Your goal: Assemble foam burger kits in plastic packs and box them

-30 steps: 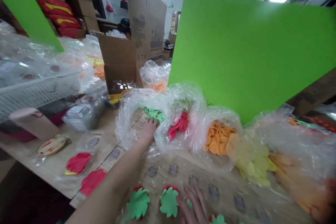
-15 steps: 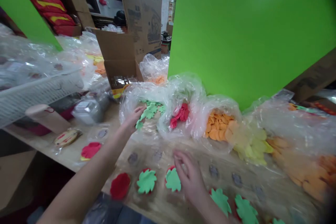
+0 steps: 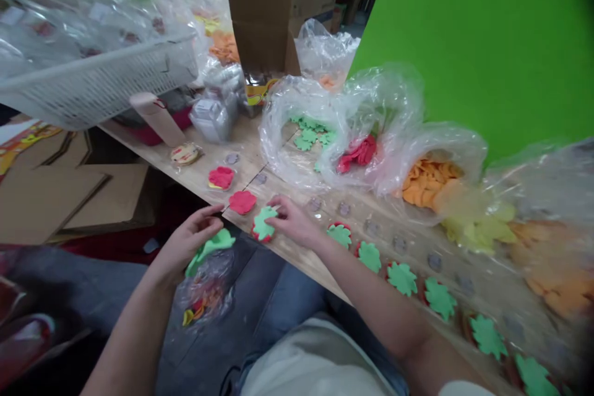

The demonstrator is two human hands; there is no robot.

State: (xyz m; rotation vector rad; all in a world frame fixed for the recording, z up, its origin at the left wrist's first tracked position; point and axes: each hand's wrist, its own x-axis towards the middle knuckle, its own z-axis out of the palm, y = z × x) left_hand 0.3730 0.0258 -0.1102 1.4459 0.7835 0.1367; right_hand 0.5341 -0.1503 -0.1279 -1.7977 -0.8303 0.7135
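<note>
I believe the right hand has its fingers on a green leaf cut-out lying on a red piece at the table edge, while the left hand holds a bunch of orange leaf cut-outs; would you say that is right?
Not quite: the head view shows the left hand holding green leaf cut-outs, not orange ones. The rest stands: the right hand has its fingers on a green leaf cut-out lying on a red piece at the table edge.

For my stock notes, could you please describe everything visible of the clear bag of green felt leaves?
This crinkled, transparent plastic bag lies on its side on the wooden table, its mouth gaping toward the table edge. Loose green felt leaves sit inside. Its wall presses against the next bag, which holds red felt pieces.
</note>
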